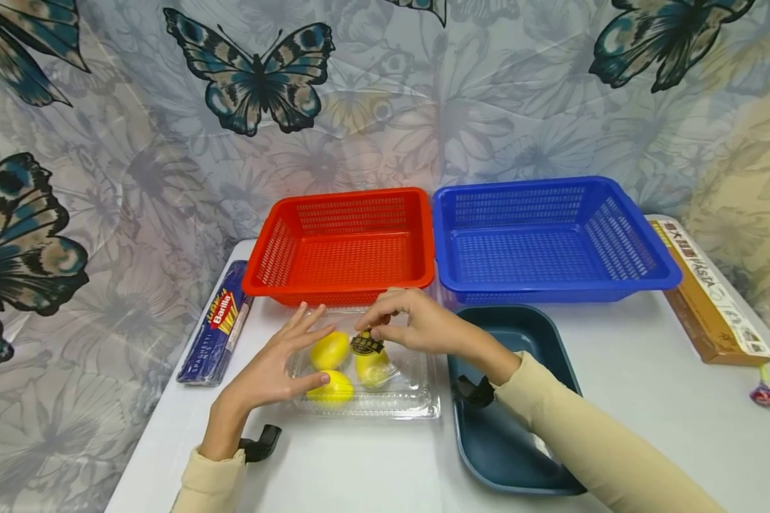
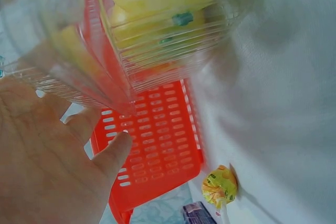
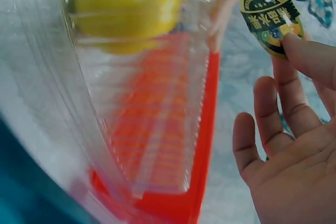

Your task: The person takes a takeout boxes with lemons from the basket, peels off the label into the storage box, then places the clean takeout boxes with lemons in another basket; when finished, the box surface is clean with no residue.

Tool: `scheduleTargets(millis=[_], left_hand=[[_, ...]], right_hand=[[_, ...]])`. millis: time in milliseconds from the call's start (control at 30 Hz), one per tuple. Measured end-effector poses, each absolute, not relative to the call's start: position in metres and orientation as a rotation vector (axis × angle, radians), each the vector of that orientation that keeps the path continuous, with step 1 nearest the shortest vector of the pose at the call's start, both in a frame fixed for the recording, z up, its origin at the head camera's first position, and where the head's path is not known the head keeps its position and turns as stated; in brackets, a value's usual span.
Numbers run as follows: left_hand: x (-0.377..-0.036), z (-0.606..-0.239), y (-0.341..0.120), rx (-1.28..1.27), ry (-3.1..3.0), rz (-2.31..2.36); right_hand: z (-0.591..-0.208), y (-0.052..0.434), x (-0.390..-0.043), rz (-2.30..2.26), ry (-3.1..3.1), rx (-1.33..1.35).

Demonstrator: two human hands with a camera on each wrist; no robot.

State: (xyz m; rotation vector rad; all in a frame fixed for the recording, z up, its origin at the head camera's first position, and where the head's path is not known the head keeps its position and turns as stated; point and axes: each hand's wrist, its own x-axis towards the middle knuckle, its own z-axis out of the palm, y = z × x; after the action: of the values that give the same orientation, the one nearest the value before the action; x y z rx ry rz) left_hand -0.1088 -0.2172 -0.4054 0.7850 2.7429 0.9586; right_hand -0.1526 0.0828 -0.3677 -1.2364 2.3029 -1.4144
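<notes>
A sticker (image 1: 367, 344) is pinched by the right hand (image 1: 420, 324), maybe to stay flat; at the box's (image 1: 394, 407) nine o'clock, the left hand (image 1: 274, 365) is spread.

My head view looks forward and down from above, far enough back to take in the left hand (image 1: 285, 356), the right hand (image 1: 420, 320), the tabletop (image 1: 372, 470) and the butterfly backdrop (image 1: 391, 107). My wrist views sit low and close, rolled in opposite directions, each facing past its palm toward the clear container (image 1: 391, 407) and red basket (image 1: 359, 263), which all three views share.
</notes>
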Motion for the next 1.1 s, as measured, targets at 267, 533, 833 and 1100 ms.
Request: scheduleTargets(millis=[267,533,833,1100], left_hand=[[-0.109,-0.406,-0.218,0.779,2.752,0.954],[-0.110,-0.405,-0.217,0.768,2.736,0.977],[-0.110,-0.402,-0.218,0.779,2.747,0.955],[-0.109,-0.404,-0.217,0.763,2.733,0.969]], right_hand=[[-0.367,0.105,-0.154,-1.558,2.272,-1.085],[-0.362,0.139,-0.152,-1.552,2.354,-1.001],[-0.371,0.182,-0.145,-1.542,2.384,-0.857],[-0.387,0.210,-0.140,-1.559,2.415,-0.700]])
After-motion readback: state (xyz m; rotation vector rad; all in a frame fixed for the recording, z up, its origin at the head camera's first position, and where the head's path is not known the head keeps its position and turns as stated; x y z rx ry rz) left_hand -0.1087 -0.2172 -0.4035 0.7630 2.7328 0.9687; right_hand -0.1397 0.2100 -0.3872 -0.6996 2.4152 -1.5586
